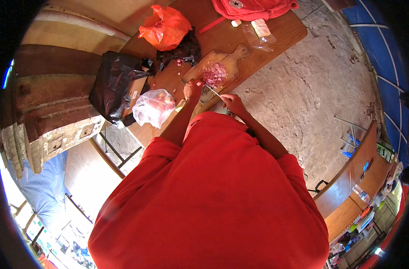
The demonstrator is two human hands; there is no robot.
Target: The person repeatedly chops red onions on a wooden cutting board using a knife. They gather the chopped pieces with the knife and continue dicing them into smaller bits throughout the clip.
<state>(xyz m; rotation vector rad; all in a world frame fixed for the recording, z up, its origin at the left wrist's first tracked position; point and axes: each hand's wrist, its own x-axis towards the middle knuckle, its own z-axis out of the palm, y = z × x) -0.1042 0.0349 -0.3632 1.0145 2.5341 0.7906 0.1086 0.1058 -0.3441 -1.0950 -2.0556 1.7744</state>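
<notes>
My right hand [234,103] grips a knife [213,91] whose thin blade points toward my left hand [192,90]. The left fingers are bent over the near left edge of a wooden cutting board [236,64], with a small pale pink piece [199,83], seemingly shallot, at their tips. A heap of chopped purple-pink shallots [215,74] lies on the board, just beyond the blade. The board's handle points away to the far right. My right palm and most of the knife's handle are hidden.
On the wooden table [275,43] stand an orange plastic bag [165,30], a black plastic bag [110,84] around a cardboard box [135,92], and a clear bag [154,107] of roundish produce. A red cloth bag [251,8] lies at the far end, near a wrapped pale block [261,28].
</notes>
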